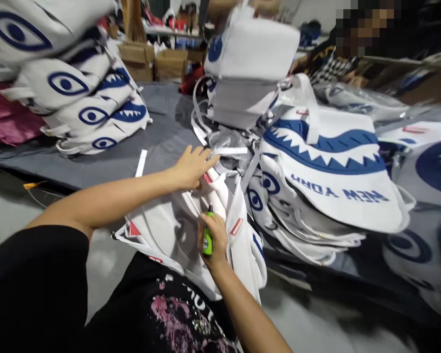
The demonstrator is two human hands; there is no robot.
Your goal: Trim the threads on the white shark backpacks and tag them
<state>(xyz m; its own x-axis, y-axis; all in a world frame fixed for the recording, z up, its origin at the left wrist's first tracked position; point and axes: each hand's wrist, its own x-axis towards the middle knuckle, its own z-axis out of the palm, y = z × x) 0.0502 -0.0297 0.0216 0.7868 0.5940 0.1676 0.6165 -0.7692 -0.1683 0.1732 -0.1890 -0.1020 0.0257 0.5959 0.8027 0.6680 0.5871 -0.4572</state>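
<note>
Head view: your right hand (pixel 213 236) grips a small green-and-black tool (pixel 208 234); your open left hand (pixel 194 167) spreads over the white bag (pixel 174 230). Dark gray cloth (pixel 161 105) covers the table.

Soft light (blurry, stretched edges)

We find a surface (pixel 165 105) covered in dark grey cloth. At left, we note a stack of white bags (pixel 66 84) beside pink fabric (pixel 11 113); centrally, clear plastic (pixel 226 139) near a pale bag pile (pixel 252 54); at right, printed bags (pixel 327 162), heaped.
</note>
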